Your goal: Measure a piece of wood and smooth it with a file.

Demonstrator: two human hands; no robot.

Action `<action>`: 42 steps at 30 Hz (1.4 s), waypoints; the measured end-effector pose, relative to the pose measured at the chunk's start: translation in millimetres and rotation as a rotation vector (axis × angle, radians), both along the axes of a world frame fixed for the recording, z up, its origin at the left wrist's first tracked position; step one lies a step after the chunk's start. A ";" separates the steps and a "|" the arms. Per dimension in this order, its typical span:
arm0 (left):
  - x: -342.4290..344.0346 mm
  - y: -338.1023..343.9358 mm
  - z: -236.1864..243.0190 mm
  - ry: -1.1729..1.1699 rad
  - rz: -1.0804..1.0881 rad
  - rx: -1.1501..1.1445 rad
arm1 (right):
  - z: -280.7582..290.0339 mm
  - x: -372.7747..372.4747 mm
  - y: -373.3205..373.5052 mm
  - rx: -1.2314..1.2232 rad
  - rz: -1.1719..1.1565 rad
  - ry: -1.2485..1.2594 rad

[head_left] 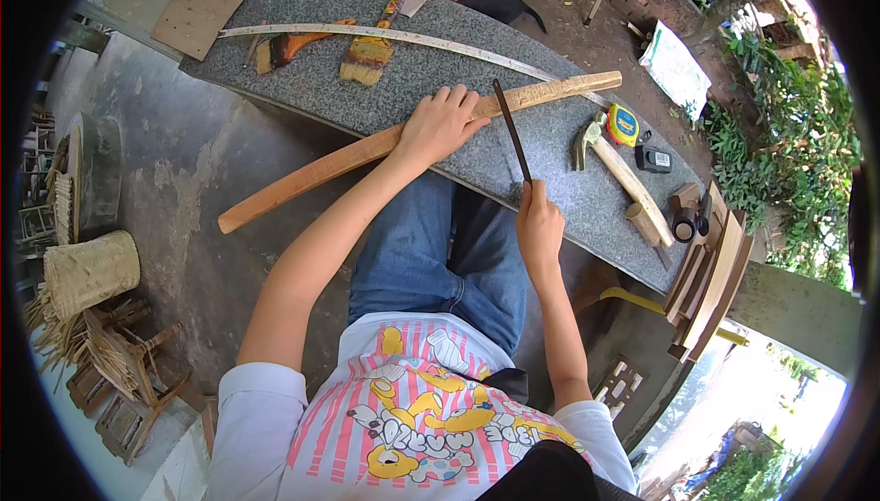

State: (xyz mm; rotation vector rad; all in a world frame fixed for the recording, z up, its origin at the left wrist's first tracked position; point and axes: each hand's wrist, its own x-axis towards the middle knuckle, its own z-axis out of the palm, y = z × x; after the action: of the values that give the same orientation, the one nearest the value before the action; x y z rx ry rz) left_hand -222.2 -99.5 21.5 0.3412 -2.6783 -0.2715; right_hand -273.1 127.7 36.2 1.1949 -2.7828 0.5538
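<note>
A long, slightly bent wooden strip [339, 160] lies slantwise across the stone bench, its left end jutting over the near edge. My left hand [437, 127] rests on its middle, gripping it with the fingers over the top and the thumb along the near side. To the right, my right hand [539, 228] is closed round the lower end of a narrow dark file [513, 134]. The file crosses the strip just right of my left hand; whether it touches the wood I cannot tell.
On the grey bench [312, 88] lie a paintbrush [368, 56], a handsaw [302, 44], a long measuring strip [440, 44], a claw hammer [623, 166], a tape measure [622, 125] and a black box [653, 159]. Wooden boards [710, 290] lean at right; a woven basket [92, 274] stands left.
</note>
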 end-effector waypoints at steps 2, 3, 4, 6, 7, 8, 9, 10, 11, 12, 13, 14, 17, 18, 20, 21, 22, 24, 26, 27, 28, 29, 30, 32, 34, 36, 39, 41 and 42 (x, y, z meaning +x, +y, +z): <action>0.5 -0.4 0.0 -0.007 0.003 0.000 | -0.6 1.6 2.9 0.007 0.000 0.002; 0.7 -0.6 0.1 -0.014 0.007 -0.001 | -2.2 2.1 3.6 0.002 0.004 0.014; 0.3 -0.4 0.3 -0.014 0.006 0.000 | -1.8 2.8 3.4 -0.002 0.008 0.027; 0.1 -0.4 1.5 -0.010 0.005 -0.010 | 0.7 -0.4 -4.5 0.005 0.003 0.028; 1.0 -1.0 1.7 -0.011 0.007 -0.013 | 2.0 -2.7 -11.6 0.011 0.000 0.027; 0.0 -0.8 1.6 -0.015 0.003 -0.007 | 2.1 -6.6 -20.1 0.011 -0.005 0.028; -0.7 -0.1 1.7 -0.019 -0.002 -0.002 | 1.6 -11.8 -31.7 -0.004 0.008 0.037; -0.4 0.1 1.4 -0.019 -0.005 -0.004 | 0.5 -15.7 -42.0 -0.019 0.022 0.044; -1.0 0.3 1.7 -0.023 -0.006 0.000 | -2.4 -19.6 -49.4 -0.022 0.017 0.046; -2.2 0.7 2.0 -0.027 -0.007 0.004 | -7.3 -23.2 -55.3 -0.061 0.038 0.053; -1.1 -0.4 0.6 -0.028 -0.002 0.000 | -8.5 -23.0 -60.6 -0.102 0.068 0.058; -0.9 -0.7 -1.1 0.006 0.000 -0.043 | -8.3 -22.0 -60.2 -0.105 0.071 0.056; -0.1 0.2 -0.5 0.011 0.003 -0.046 | -2.4 -14.1 -40.6 -0.086 0.060 0.059; 0.6 0.2 1.1 -0.017 0.004 -0.008 | -0.1 -7.2 -27.2 -0.001 0.042 0.043; 1.3 -0.5 2.7 -0.009 0.005 -0.014 | 4.9 3.2 -6.6 0.083 0.020 0.028; 2.3 -1.2 2.9 -0.001 0.008 -0.021 | 6.6 7.1 0.9 0.070 0.035 0.040; 0.9 -0.3 2.7 -0.001 0.003 -0.019 | 7.9 8.3 6.1 0.058 0.043 0.054; -0.1 0.2 3.7 -0.012 -0.004 -0.008 | 7.2 4.6 1.2 0.075 0.021 0.039; 0.4 0.2 4.0 -0.004 -0.005 -0.007 | 6.2 -3.3 -14.4 0.085 0.003 0.030; 0.3 0.2 3.8 0.000 -0.003 -0.006 | 4.4 -7.6 -25.8 0.057 0.020 0.025; 1.2 -1.0 2.8 0.000 0.002 -0.011 | 1.6 -11.9 -37.6 0.026 0.042 0.018; -0.9 0.0 2.4 0.003 -0.006 -0.011 | -2.6 -18.0 -45.0 -0.073 0.070 0.042; -3.1 1.3 1.9 0.005 -0.015 -0.009 | -4.9 -23.1 -49.2 -0.075 0.066 0.045; -2.1 1.3 2.1 0.002 -0.012 -0.011 | -5.5 -25.2 -58.5 -0.070 0.065 0.078; -0.6 0.1 0.6 -0.004 -0.005 -0.008 | -1.0 -20.8 -51.9 -0.029 0.061 0.070; 1.3 -1.3 -0.7 -0.003 -0.002 -0.002 | 1.9 -12.6 -36.6 0.015 0.062 0.062; 0.8 -0.6 3.1 0.007 -0.002 -0.022 | 4.9 2.9 -3.9 0.053 0.024 0.056; -0.2 -2.1 2.0 0.015 -0.009 -0.023 | 8.6 4.9 -1.6 0.058 0.013 0.024; 0.2 -2.5 2.0 0.025 -0.013 -0.030 | 10.9 6.1 -1.1 0.057 0.005 -0.005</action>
State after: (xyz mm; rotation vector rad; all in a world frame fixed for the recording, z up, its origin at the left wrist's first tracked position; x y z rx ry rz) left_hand -222.0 -102.0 23.5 0.3089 -2.6576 -0.2378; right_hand -267.1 126.7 47.1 1.2136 -2.8190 0.4820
